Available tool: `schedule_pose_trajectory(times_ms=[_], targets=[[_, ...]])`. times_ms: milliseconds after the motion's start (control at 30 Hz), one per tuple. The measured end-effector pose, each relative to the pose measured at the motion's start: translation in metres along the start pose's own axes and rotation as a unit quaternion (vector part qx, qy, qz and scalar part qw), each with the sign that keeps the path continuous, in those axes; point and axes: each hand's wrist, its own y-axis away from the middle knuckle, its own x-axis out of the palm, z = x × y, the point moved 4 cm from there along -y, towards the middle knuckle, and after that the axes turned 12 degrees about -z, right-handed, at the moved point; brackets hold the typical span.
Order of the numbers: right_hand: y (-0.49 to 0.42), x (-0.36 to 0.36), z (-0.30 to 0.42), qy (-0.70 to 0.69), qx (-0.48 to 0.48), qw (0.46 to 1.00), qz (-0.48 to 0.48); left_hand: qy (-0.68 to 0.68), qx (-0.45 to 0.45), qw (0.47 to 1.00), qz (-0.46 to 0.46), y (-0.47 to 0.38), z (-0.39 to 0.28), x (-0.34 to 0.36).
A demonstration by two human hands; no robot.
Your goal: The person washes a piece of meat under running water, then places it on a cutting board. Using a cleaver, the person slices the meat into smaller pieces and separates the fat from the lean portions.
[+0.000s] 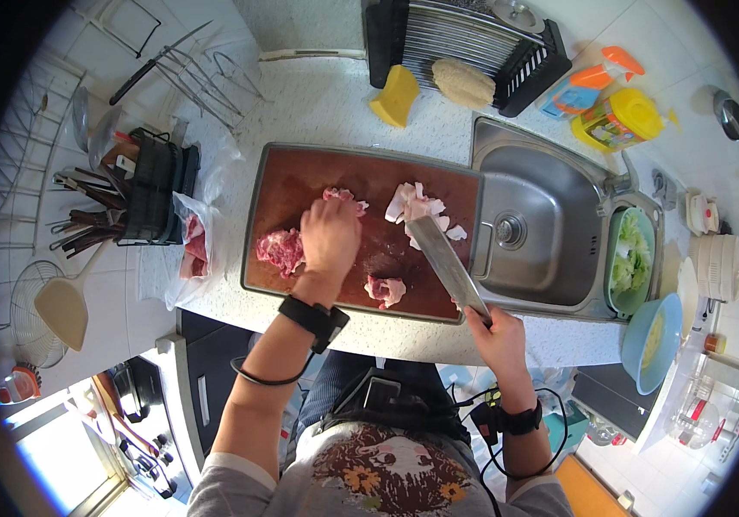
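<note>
My right hand [498,342] grips the handle of a cleaver [447,262]. Its broad steel blade slants up and left, the far end against a pile of pale fat trimmings [418,203]. My left hand [332,236] reaches over the brown cutting board [369,171], fingers bent down at a small piece of raw red meat [338,194]. The hand covers part of that piece, so its hold on it is hidden. A larger lump of raw meat [280,251] lies left of my left hand. Another small meat chunk [385,291] rests near the board's front edge.
Right of the board is a steel sink [537,258], with a green basket of leafy vegetables [631,258] beyond. A light blue bowl [650,342] stands at the counter's right end. Bagged meat [195,245] lies left. Behind are a yellow sponge [395,95] and a dish rack [460,39].
</note>
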Motion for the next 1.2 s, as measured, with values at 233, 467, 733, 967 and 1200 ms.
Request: schedule_pose_trajectory(times_ms=[233, 467, 733, 967, 1200], targets=[[-0.007, 0.012, 0.019, 0.063, -0.071, 0.995, 0.039, 0.088, -0.002, 0.995, -0.042, 0.017, 0.007, -0.029], [-0.019, 0.022, 0.020, 0.158, -0.091, 0.981, 0.073, 0.209, -0.021, 0.978, 0.002, 0.088, -0.052, -0.057], [-0.022, 0.028, 0.019, 0.194, -0.062, 0.973, 0.107, 0.245, 0.003, 0.969, 0.032, 0.095, -0.040, -0.031], [-0.011, 0.015, 0.040, 0.144, -0.137, 0.976, 0.091, 0.284, -0.018, 0.958, 0.023, 0.098, -0.036, -0.046], [0.001, 0.014, 0.053, 0.195, -0.180, 0.952, 0.152, 0.233, 0.011, 0.972, 0.036, 0.102, -0.034, -0.035]])
